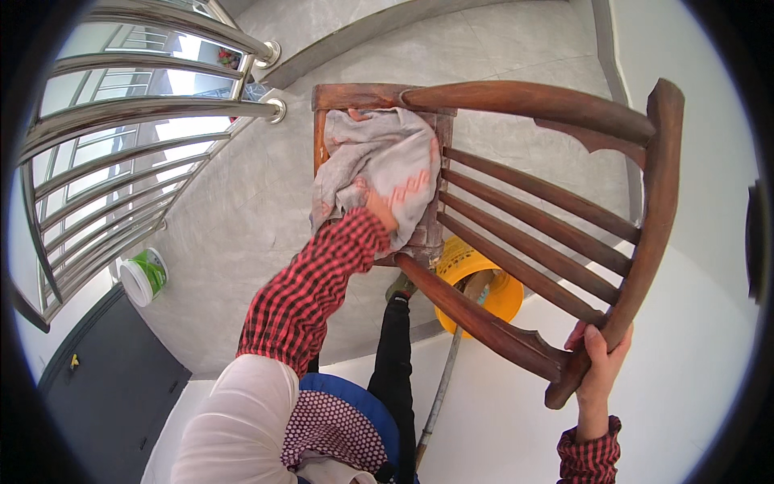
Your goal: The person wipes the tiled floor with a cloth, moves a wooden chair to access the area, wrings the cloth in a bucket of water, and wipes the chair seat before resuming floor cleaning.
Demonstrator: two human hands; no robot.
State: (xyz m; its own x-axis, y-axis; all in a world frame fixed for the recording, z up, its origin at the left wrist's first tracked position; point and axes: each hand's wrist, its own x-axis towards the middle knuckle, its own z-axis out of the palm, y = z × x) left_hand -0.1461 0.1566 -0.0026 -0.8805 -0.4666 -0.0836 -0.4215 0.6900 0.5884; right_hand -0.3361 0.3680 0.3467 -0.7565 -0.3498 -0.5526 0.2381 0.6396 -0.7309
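A brown wooden chair (656,175) with a slatted back stands before me, its back toward the right. Over its seat lies a crumpled grey cloth (402,151) with a pinkish pattern, hiding much of the seat. My left hand (380,210) is on the cloth and grips it near the seat's near side; most of the fingers are hidden in the folds. At the lower end of the chair's top rail, my right hand (598,354) is closed around the wood, thumb on top.
A yellow bucket (511,296) stands beneath the chair back, with a long metal pole (444,378) beside it. Steel railings (157,115) line the left, near a white-and-green tub (145,277) and a dark door (112,375). A raised floor edge (363,36) curves behind the chair.
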